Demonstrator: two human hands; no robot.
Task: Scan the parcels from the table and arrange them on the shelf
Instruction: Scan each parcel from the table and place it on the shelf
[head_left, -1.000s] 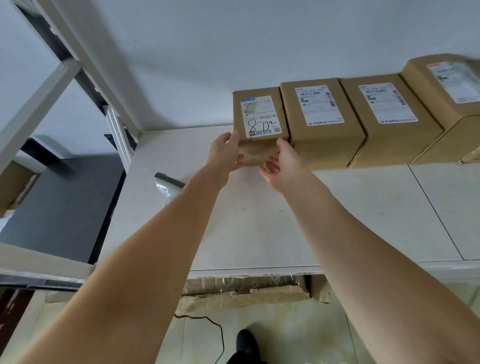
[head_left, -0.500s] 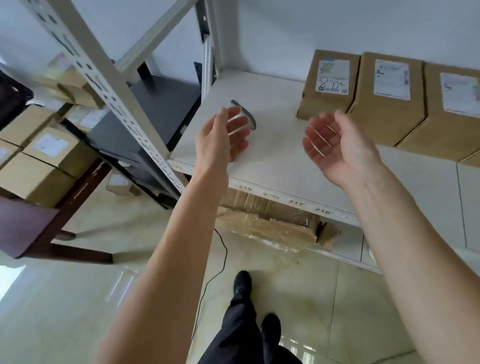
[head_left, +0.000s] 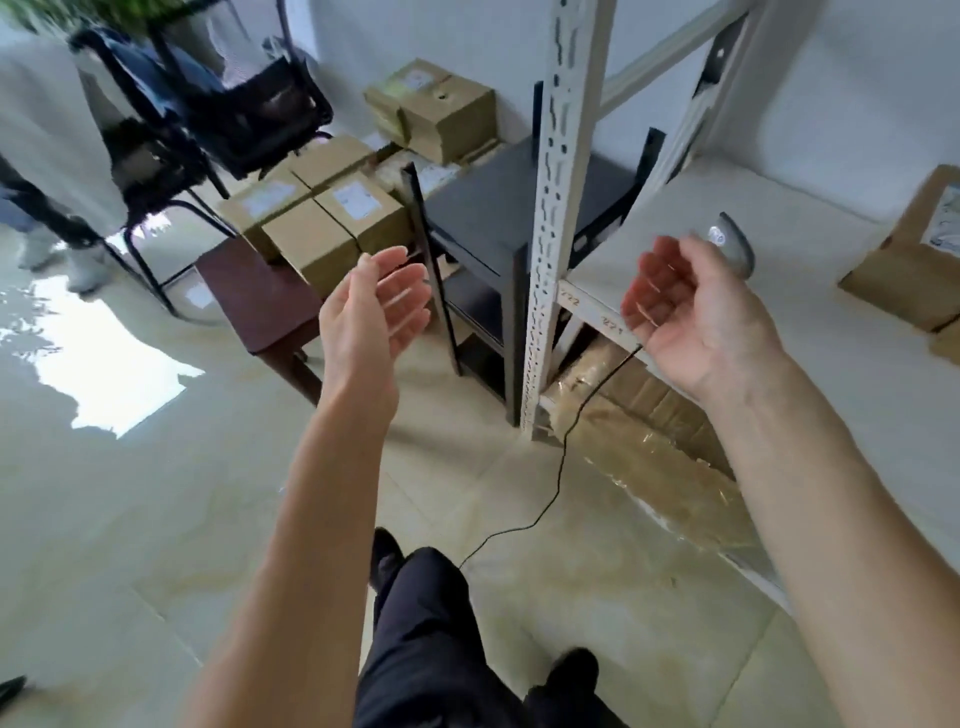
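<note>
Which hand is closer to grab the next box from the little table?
Probably the left hand: it hangs open nearest the boxes on the brown table. The right hand is by the shelf.

Parcel storeroom, labelled cardboard boxes (head_left: 332, 223), numbered metal shelving (head_left: 558, 208), scanner (head_left: 730, 249)

Head view: both forearms bare from elbow to wrist; no sleeve, watch, band or glove visible on either. Left hand (head_left: 371, 317) bare, no rings seen on the fingers. Right hand (head_left: 698, 317) bare, likewise unadorned; creases visible across the palm. Lower body: black trousers (head_left: 441, 644), loose fabric with soft folds at the knee. Black shoes, matte, rounded toes: one (head_left: 385, 558) just ahead of the raised knee, the other (head_left: 574, 673) lower right, partly covered by the trouser leg
</note>
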